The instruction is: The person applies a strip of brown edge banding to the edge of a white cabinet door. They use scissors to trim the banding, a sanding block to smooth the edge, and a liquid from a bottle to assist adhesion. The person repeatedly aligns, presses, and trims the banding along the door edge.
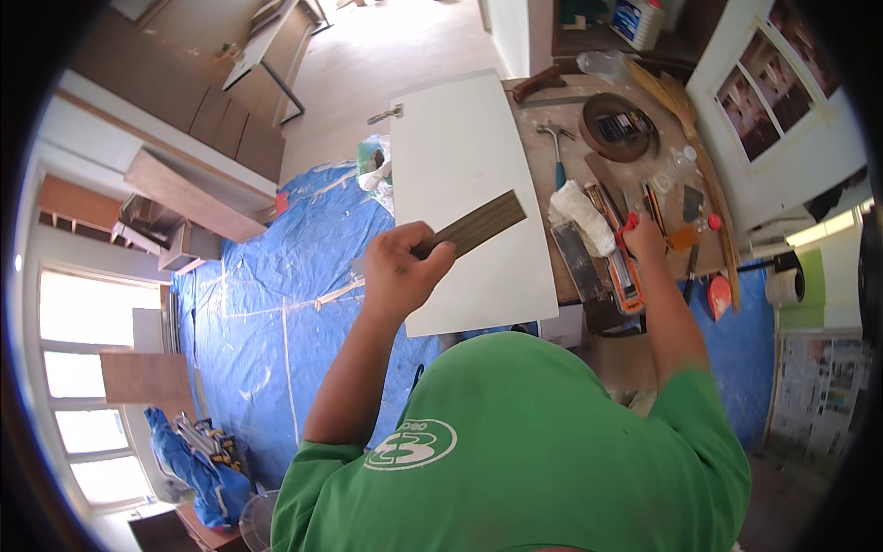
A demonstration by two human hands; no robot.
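Note:
My left hand (pixel 405 267) is closed around one end of a flat brown wood-grain strip (pixel 478 225), which slants up to the right above a white panel (pixel 464 138). Over on the bench, my right hand (pixel 646 239) is closed on a small red-handled tool (pixel 630 224); its exact kind is hard to make out. Close by lie a white cloth roll (pixel 581 219), an orange-and-grey tool (pixel 627 281) and a dark flat block (pixel 577 262). A claw hammer (pixel 557 156) with a teal grip rests farther back.
The cluttered bench (pixel 552 110) also carries a coil of brown edging (pixel 598 129), a clear bottle (pixel 681 161) and a long wooden strip (pixel 713 184). A hinge (pixel 386 115) sticks out from the panel's left edge. Blue sheeting (pixel 248 340) covers the floor.

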